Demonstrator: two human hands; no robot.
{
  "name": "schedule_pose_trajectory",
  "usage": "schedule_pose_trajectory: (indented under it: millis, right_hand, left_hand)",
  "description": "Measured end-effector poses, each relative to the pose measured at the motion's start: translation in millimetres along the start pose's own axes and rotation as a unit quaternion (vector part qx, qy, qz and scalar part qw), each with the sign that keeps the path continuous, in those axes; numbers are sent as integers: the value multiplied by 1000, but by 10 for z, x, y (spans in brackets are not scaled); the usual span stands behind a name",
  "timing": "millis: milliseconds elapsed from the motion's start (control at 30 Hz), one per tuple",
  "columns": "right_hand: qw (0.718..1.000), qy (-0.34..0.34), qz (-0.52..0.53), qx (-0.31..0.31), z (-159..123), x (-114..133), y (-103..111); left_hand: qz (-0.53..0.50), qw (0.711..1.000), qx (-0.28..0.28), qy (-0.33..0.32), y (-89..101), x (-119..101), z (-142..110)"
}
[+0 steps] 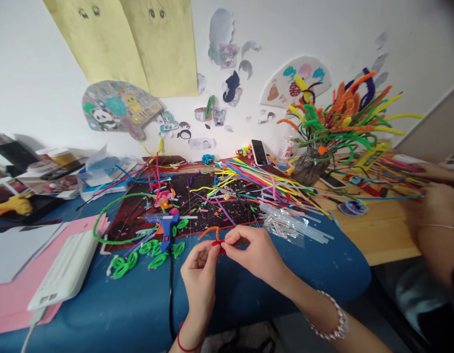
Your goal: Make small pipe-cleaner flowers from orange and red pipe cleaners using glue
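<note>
Between my two hands, above the front of the blue tabletop, is a small piece of red pipe cleaner (218, 243). My left hand (201, 262) pinches it from the left with thumb and curled fingers. From the right, my right hand (249, 250) grips it between thumb and forefinger; fingertips cover much of it. Just behind the fingers an orange pipe cleaner (211, 230) is bent into a hook. A blue hot glue gun (169, 230) rests to the left, with green pipe-cleaner loops (151, 250) around it.
A dark mat (212, 211) carries scraps and bundled pipe cleaners (264, 176). A plastic bag of white sticks (284, 223) lies at right. A vase (311, 164) of pipe-cleaner stems stands behind. At left is a white power strip (67, 264). Another person's hand (440, 201) is at far right.
</note>
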State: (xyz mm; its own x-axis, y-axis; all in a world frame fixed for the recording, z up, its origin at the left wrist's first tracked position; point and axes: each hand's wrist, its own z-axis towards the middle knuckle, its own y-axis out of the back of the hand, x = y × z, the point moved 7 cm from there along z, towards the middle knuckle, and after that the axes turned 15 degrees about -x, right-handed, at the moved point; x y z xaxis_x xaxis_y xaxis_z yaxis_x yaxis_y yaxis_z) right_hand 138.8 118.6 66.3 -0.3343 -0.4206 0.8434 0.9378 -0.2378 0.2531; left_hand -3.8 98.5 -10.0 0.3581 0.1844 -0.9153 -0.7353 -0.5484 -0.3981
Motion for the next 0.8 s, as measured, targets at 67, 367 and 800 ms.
schedule_pose_trajectory:
  millis: [67, 367, 800]
  right_hand:
    - [1000, 29, -8, 4, 1, 43, 17]
    - [999, -17, -3, 45, 15, -71, -11]
    - [996, 86, 40, 5, -281, 130, -48]
  left_hand:
    - [7, 999, 24, 26, -29, -12, 36]
    - [68, 989, 124, 46, -117, -56, 91]
    - [127, 951, 27, -279, 88, -455, -226]
